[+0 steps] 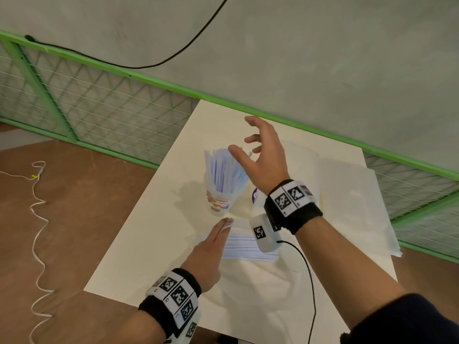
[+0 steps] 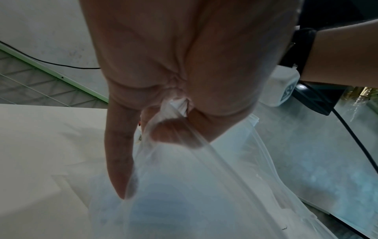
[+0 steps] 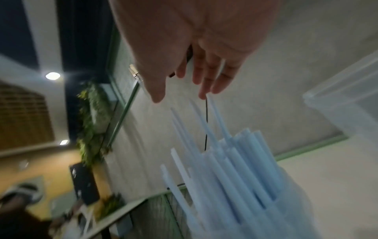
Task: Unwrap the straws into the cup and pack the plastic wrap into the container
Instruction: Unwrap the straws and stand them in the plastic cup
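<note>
A clear printed cup [image 1: 219, 202] stands mid-table, full of pale blue straws [image 1: 223, 170]. My right hand [image 1: 244, 141] hovers just above their tips, fingers spread and holding nothing; in the right wrist view its fingertips [image 3: 204, 95] sit close over the straws [image 3: 235, 169]. My left hand [image 1: 223, 225] lies low in front of the cup on a flat bundle of wrapped straws [image 1: 248, 248]. In the left wrist view it [image 2: 169, 116] grips bunched clear plastic wrap [image 2: 184, 186], with one finger pointing down. The translucent container [image 1: 342, 162] stands to the right of the cup.
A green mesh fence [image 1: 149, 78] runs along the table's far edge. White sheeting [image 1: 372, 207] overhangs the table's right side. A black cable [image 1: 310, 281] trails from my right wrist camera across the table. A white cord [image 1: 37, 219] lies on the brown floor at left.
</note>
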{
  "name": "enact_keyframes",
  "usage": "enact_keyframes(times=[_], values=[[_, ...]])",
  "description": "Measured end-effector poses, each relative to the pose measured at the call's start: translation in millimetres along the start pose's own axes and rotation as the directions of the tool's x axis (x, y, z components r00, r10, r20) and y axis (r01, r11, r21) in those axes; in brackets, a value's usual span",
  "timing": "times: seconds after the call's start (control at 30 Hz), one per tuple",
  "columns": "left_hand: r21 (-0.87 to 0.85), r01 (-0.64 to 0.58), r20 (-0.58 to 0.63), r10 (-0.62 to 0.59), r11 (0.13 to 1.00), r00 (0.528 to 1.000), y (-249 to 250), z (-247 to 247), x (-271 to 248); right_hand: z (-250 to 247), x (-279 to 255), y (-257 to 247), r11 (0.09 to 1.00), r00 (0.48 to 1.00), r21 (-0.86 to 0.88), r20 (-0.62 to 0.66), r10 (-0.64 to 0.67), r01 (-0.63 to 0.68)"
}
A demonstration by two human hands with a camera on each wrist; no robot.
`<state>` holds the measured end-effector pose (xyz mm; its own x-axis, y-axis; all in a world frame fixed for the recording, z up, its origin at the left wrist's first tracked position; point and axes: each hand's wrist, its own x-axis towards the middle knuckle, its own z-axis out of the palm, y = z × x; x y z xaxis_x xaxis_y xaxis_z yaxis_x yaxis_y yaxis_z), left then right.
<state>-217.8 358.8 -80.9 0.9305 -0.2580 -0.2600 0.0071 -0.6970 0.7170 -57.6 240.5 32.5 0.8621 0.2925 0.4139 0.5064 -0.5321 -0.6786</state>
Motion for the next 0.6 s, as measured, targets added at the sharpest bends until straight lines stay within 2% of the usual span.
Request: enact_keyframes(times=[0.07,0.17,0.23,0.37,0.47,0.53,0.6], values=[[0.001,-0.005,0.001,0.005,1.0,1.0,-0.5,0.3,0.2,5.4,-8.2,2.1,0.993,0.992,-0.086,0.107,-0.069,0.078],[-0.001,0.007,0.003,-0.007,1.0,1.0,0.8,0.2,0.4,17.4,-21.0,12.5,0.942,0.93,-0.285,0.36,-0.068,0.179],[0.002,0.015,0.007,-0.015,1.0,1.0,0.2,0.9,0.8,21.9,-27.1,16.7,0.932,0.904,-0.307,0.424,-0.048,0.193],[0.01,0.019,0.012,-0.02,1.0,1.0,-0.8,1.1,0.2,23.9,-33.4,19.4,0.898,0.933,-0.379,0.35,-0.084,0.223],[0.003,0.029,0.012,-0.029,1.0,0.999,0.8,-0.3,-1.2,31.3,-38.8,23.0,0.823,0.886,-0.493,0.462,-0.026,0.281],[-0.005,0.033,0.015,-0.033,0.999,0.999,0.6,-0.6,-1.0,32.2,-38.2,21.5,0.854,0.901,-0.453,0.433,-0.042,0.258],[-0.001,0.039,0.022,-0.039,0.999,0.999,0.7,-0.7,-1.1,33.3,-32.9,13.9,0.886,0.936,-0.392,0.331,-0.116,0.248]])
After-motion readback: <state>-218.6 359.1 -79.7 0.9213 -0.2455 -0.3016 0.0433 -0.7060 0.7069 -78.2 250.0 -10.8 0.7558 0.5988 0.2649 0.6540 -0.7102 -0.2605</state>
